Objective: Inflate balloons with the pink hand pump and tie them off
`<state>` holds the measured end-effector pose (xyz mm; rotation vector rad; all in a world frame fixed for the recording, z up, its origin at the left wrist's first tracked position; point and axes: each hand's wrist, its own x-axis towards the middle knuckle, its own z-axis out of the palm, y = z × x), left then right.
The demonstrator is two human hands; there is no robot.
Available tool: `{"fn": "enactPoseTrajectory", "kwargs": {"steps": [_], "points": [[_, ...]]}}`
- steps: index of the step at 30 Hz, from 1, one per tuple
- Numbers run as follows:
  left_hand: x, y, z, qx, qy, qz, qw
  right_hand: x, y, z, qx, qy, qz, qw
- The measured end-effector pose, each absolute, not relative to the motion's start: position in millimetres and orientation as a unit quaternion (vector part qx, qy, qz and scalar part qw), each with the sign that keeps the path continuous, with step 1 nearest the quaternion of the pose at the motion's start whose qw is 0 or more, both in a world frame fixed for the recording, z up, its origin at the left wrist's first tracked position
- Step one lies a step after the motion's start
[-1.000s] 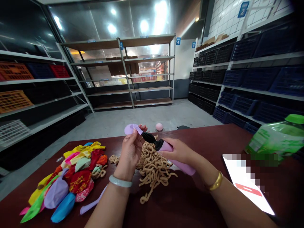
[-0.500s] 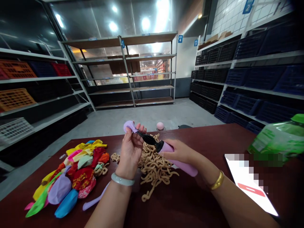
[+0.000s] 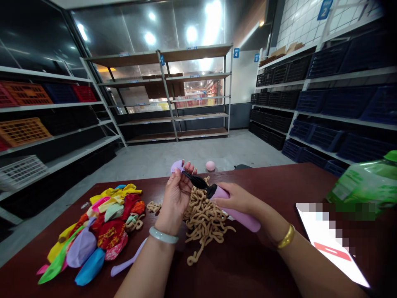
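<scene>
My left hand (image 3: 178, 190) pinches a small lilac balloon (image 3: 176, 166) between thumb and fingers at the tip of a black nozzle (image 3: 198, 182). That nozzle belongs to a pink-purple balloon pump (image 3: 242, 217), and my right hand (image 3: 237, 198) is wrapped round its body. Beneath both hands lies a heap of beige curly strands (image 3: 206, 221); their kind I cannot make out. To the left spreads a pile of uninflated balloons (image 3: 82, 248) in many colours. A long thin lilac balloon (image 3: 128, 260) lies beside my left forearm.
The dark red table (image 3: 279, 186) carries a white flat panel (image 3: 331, 248), partly pixelated, and a green-and-clear bag or bottle (image 3: 362, 186) at the right. A pink ball-like thing (image 3: 210, 166) shows beyond the far edge. Shelves (image 3: 192, 76) and crates (image 3: 310, 101) stand around.
The lilac balloon in my left hand looks smaller and less round. The whole view has shifted slightly; my right hand keeps its grip on the pump.
</scene>
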<state>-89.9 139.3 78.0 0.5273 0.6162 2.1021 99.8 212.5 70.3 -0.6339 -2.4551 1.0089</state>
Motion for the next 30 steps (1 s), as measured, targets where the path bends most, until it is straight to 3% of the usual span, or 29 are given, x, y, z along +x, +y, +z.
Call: {"fn": "enactPoseTrajectory", "kwargs": {"steps": [6, 20, 30], "points": [[-86, 138, 73, 0.233, 0.279, 0.817, 0.447, 101, 213, 72, -0.224, -0.876, 0.369, 0.215], [-82, 133, 78, 0.318, 0.364, 0.815, 0.320, 106, 210, 82, -0.192, -0.856, 0.415, 0.241], [-86, 132, 81, 0.287, 0.303, 0.812, 0.408, 102, 209, 78, -0.185, -0.860, 0.422, 0.219]]}}
